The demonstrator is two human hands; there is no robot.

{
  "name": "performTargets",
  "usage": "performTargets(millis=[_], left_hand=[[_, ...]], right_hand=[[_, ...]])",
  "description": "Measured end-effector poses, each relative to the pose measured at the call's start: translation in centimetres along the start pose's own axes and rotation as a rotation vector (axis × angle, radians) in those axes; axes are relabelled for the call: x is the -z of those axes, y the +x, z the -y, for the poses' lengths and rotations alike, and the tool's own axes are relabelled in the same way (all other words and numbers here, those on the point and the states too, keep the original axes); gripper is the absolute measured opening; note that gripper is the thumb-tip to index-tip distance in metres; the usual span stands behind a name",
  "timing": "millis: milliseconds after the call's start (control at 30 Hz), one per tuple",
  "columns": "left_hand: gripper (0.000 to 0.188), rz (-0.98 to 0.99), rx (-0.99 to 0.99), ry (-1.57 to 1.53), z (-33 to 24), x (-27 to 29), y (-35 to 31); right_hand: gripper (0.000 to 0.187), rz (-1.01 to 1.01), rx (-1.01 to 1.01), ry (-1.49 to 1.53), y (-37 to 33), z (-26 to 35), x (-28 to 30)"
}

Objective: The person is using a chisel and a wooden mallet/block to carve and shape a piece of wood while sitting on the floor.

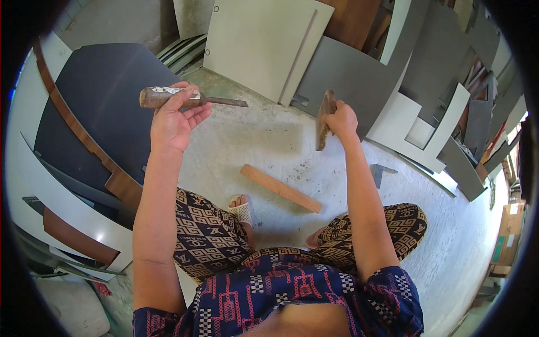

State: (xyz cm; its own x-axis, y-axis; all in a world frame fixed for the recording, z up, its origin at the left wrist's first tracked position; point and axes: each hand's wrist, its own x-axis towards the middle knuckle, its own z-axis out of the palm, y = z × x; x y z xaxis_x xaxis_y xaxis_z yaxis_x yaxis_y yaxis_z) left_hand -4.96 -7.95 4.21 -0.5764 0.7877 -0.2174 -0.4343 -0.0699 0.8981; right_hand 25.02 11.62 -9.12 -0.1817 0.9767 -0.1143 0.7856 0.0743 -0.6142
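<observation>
My left hand [172, 121] is raised on the left, closed round the wooden handle of a chisel [227, 101]. White tape or paint covers part of that handle, and the rusty blade points right. On the right, my right hand [343, 119] grips a worn, dark brown wooden block [324, 126], seen nearly edge-on; its full shape is hidden. The two tools are well apart. Between my feet and a little ahead of them, a reddish-brown wooden strip [281, 188] lies slantwise on the floor, touched by neither hand.
A grey L-shaped square [379, 174] lies on the floor right of my right forearm. Large pale and grey panels [261, 42] lean ahead, with cut boards [421, 132] at the right. Dark and white sheets [104, 101] are stacked on the left. Cartons [510, 222] stand far right.
</observation>
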Motion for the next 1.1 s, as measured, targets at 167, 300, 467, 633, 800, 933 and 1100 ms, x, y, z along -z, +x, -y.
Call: performTargets(millis=[167,300,467,633,800,933,1100], left_hand=[[0.033,0.017,0.023,-0.004,0.4,-1.5,-0.1],[0.035,0.013,0.029,0.011,0.2,-1.5,-0.7],[0.031,-0.018,0.023,-0.004,0.4,-1.4,-1.2],[0.034,-0.016,0.03,-0.001,0.4,-1.0,-0.9],[0.037,0.016,0.028,0.006,0.2,-1.2,-0.9],[0.03,0.032,0.052,-0.016,0.5,-2.2,-1.0],[0.031,0.01,0.045,-0.016,0.3,-1.9,-1.3]], right_hand=[[0.062,-0.072,0.11,-0.317,-1.3,-1.7,-4.5],[0.076,-0.053,0.15,-0.23,-4.2,-1.1,-9.5],[0.083,0.107,0.056,0.008,-4.6,-2.2,-11.8],[0.062,0.111,-0.093,0.227,-0.5,-9.2,-11.6],[0.054,-0.02,-0.317,0.197,-1.2,-16.6,-11.6],[0.061,0.197,-0.538,0.145,-3.4,-19.4,-13.6],[0.058,0.181,-0.599,0.464,-4.4,-16.8,-13.5]])
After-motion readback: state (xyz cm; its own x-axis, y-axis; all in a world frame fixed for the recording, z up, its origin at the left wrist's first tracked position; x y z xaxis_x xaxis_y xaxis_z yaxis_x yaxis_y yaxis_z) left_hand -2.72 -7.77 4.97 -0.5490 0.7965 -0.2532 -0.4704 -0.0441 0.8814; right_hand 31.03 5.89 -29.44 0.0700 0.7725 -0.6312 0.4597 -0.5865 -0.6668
